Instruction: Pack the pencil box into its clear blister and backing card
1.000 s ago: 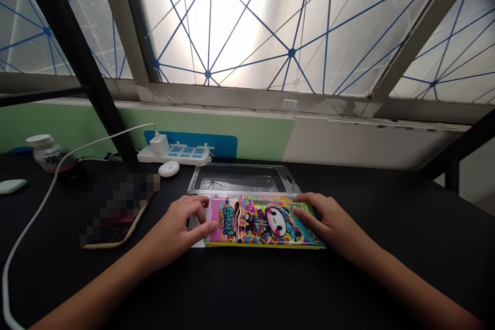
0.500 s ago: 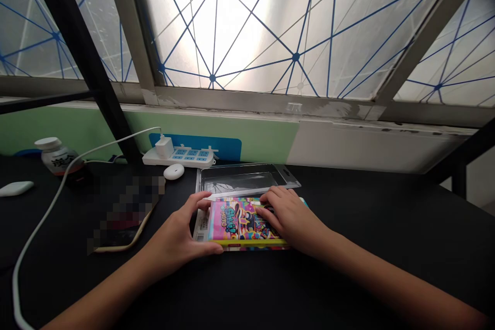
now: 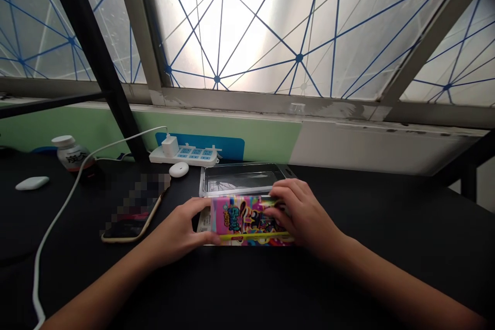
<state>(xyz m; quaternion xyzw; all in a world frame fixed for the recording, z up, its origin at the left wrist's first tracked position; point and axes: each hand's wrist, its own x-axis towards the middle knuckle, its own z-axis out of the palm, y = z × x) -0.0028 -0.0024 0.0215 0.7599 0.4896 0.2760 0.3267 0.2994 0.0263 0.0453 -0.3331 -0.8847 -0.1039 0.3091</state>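
A flat, brightly printed pink and yellow cartoon package (image 3: 240, 220) lies on the black table (image 3: 386, 227) in front of me. My left hand (image 3: 181, 229) grips its left end, thumb under the near edge and fingers over the far edge. My right hand (image 3: 303, 214) lies over its right half, fingers curled onto the top and far edge. Just behind the package lies a clear plastic tray (image 3: 240, 179).
A phone (image 3: 133, 211) lies left of my left hand. Behind it are a white power strip (image 3: 187, 154) with a plugged charger, a white cable (image 3: 73, 191), a small white oval case (image 3: 179, 169), a bottle (image 3: 75, 159) and a white mouse (image 3: 32, 183).
My right hand slid left from the package's right end onto its middle and top edge. My left hand shifted its grip at the left end, and the package's near edge looks slightly raised.
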